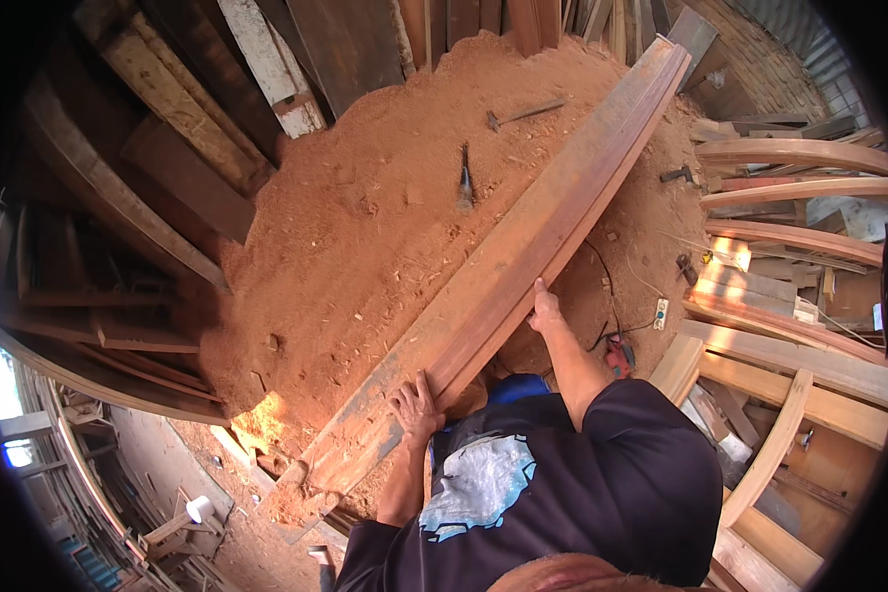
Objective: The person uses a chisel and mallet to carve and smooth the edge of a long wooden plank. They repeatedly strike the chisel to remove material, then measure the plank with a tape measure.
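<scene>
A long, thick wooden beam (523, 237) slants from the lower left to the upper right across the sawdust. Its near long edge has a moulded, stepped profile of redder wood. My left hand (416, 407) grips that edge toward the beam's lower end, fingers over the top face. Farther up the same edge, my right hand (544, 308) holds on with the thumb on top; its other fingers are hidden beneath. Beyond the beam lie a chisel-like tool (465, 180) with a dark handle and a hammer (523, 114).
Sawdust (355, 237) covers the ground. Right of the beam are a small dark tool (677, 175), a socket strip (660, 315) with cables, and a red power tool (618, 355). Planks (183, 99) lean at the left; curved timbers (799, 153) are stacked at the right.
</scene>
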`<state>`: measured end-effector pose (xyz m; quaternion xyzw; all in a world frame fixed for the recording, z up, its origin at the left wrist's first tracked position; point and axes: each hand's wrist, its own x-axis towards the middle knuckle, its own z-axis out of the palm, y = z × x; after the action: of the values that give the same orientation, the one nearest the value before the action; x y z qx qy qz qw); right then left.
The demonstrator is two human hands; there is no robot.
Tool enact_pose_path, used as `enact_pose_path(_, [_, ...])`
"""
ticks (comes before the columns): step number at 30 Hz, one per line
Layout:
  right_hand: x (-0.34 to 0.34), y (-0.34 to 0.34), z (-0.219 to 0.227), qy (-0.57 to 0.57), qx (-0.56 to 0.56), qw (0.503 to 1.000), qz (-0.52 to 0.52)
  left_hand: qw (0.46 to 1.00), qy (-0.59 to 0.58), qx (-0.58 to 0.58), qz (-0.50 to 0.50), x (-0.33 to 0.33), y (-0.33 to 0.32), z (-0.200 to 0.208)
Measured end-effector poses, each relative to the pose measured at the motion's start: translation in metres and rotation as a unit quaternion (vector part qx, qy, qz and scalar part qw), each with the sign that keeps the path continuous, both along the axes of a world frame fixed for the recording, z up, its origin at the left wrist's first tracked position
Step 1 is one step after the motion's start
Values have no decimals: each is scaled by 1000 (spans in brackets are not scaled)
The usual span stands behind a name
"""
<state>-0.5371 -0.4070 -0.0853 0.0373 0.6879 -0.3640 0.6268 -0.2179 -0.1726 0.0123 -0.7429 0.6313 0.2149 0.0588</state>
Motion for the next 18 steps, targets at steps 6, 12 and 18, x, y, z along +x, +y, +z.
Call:
enact_pose_path(6, [10,-10,23,-8,-3,999,35,997,25,72,-7,25,-19,12])
enact_pose_path(12, [30,-33,70,105,11,984,144,996,65,-22,-54,19,-18,31])
enact_pose_path(18, [40,-28,74,228,4,953,198,992,105,-41,-58,24,-17,22])
